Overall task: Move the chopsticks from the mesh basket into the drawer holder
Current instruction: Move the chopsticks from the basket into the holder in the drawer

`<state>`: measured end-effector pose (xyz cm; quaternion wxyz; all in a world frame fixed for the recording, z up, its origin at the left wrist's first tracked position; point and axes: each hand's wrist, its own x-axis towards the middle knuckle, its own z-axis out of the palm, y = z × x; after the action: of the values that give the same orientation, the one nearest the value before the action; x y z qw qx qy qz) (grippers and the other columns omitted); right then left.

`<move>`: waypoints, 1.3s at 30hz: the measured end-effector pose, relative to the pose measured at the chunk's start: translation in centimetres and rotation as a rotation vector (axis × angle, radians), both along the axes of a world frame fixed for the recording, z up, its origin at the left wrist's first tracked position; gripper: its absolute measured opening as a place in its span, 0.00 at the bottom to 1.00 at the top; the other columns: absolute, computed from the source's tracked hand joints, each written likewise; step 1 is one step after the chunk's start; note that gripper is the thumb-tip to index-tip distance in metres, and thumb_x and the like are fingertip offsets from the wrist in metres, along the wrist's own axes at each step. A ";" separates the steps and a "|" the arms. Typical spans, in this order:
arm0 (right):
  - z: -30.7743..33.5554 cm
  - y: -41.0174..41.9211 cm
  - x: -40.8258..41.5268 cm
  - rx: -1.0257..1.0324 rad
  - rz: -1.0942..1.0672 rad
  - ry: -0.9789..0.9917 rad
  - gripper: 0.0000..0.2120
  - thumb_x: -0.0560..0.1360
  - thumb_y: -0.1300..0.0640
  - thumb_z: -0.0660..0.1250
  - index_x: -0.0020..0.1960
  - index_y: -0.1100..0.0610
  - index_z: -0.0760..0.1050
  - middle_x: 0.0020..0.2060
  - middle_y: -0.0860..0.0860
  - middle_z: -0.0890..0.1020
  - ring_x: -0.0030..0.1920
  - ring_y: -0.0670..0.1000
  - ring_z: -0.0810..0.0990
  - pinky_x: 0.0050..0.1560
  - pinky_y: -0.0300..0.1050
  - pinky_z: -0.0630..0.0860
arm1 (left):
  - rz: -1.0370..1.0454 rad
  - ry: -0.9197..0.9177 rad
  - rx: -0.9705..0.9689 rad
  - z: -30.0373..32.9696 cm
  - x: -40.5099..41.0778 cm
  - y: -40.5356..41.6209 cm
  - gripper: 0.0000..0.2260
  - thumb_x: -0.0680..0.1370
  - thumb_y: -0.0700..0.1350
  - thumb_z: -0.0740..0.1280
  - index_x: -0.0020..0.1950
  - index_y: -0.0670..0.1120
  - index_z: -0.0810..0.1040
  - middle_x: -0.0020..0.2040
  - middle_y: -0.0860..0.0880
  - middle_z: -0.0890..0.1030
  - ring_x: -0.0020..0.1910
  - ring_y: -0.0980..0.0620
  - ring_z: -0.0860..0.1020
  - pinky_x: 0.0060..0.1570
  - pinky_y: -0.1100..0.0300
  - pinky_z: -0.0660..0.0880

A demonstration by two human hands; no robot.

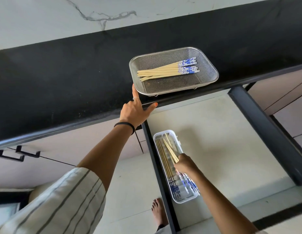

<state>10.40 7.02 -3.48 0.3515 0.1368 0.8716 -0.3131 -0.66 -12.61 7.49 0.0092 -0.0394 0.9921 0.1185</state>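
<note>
A few chopsticks (170, 150) are gripped in the closed right hand (184, 163), the fingers wrapped round their middle part over the white drawer holder (178, 199). The held sticks are tilted, plain tips pointing up and away toward the far end of the holder, patterned ends hidden below the hand. The left hand (135, 110) is spread open and holds nothing; its forefinger is laid against the near-left corner of the mesh basket (209, 71), the thumb stretched along the edge of the black countertop (62, 81).

More chopsticks are seen lying flat in the holder (161, 154), along its long axis, plain tips toward the counter and blue-and-white ends toward the person. The holder is set lengthwise against the left wall of the open drawer (222, 141).

A bundle of chopsticks (165, 70) is left in the basket, laid roughly crosswise, blue-and-white ends to the right, plain tips fanned to the left. The basket is stood on the countertop just above the drawer, near its front edge.

A striped sleeve (62, 200) is seen on the left arm, a dark band (125, 124) at the wrist, and a bare foot (158, 210) on the floor beside the drawer.
</note>
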 end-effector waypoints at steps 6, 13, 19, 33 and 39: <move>-1.4 -1.4 1.3 0.131 -0.016 0.099 0.17 0.79 0.53 0.59 0.62 0.62 0.72 0.61 0.61 0.76 0.58 0.62 0.78 0.53 0.50 0.76 | -0.016 0.032 -0.013 -0.4 -0.1 -0.1 0.46 0.75 0.68 0.56 0.77 0.40 0.37 0.38 0.49 0.79 0.33 0.51 0.78 0.35 0.58 0.75; -2.5 -1.6 3.0 0.121 -0.080 0.238 0.20 0.80 0.48 0.57 0.64 0.61 0.71 0.60 0.59 0.77 0.57 0.61 0.78 0.55 0.52 0.76 | -0.018 0.033 -0.009 -0.4 0.1 -0.2 0.46 0.76 0.68 0.56 0.77 0.39 0.39 0.33 0.51 0.76 0.28 0.55 0.74 0.32 0.60 0.72; -2.3 -1.8 3.3 0.093 -0.068 0.303 0.15 0.79 0.57 0.59 0.63 0.62 0.72 0.57 0.59 0.78 0.55 0.60 0.80 0.54 0.53 0.78 | -0.033 0.017 -0.028 -0.4 0.0 -0.3 0.45 0.76 0.67 0.56 0.77 0.39 0.39 0.37 0.48 0.79 0.33 0.51 0.78 0.38 0.56 0.78; -2.9 -1.5 3.3 0.033 -0.181 0.335 0.14 0.78 0.63 0.58 0.63 0.63 0.71 0.56 0.61 0.80 0.53 0.61 0.81 0.53 0.56 0.80 | -0.033 0.009 -0.018 -0.2 0.1 -0.2 0.44 0.76 0.67 0.56 0.77 0.39 0.41 0.49 0.44 0.82 0.39 0.49 0.80 0.41 0.57 0.73; -3.3 -1.9 2.7 -0.027 -0.213 0.311 0.24 0.73 0.71 0.60 0.68 0.63 0.66 0.63 0.58 0.75 0.63 0.58 0.76 0.63 0.53 0.75 | -0.043 -0.017 -0.008 -0.3 0.0 -0.3 0.44 0.76 0.67 0.56 0.77 0.40 0.40 0.42 0.46 0.81 0.37 0.49 0.80 0.42 0.54 0.79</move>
<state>13.11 5.10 -6.75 0.1793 0.1734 0.8917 -0.3777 -0.61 -12.88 7.22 0.0198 -0.0189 0.9931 0.1138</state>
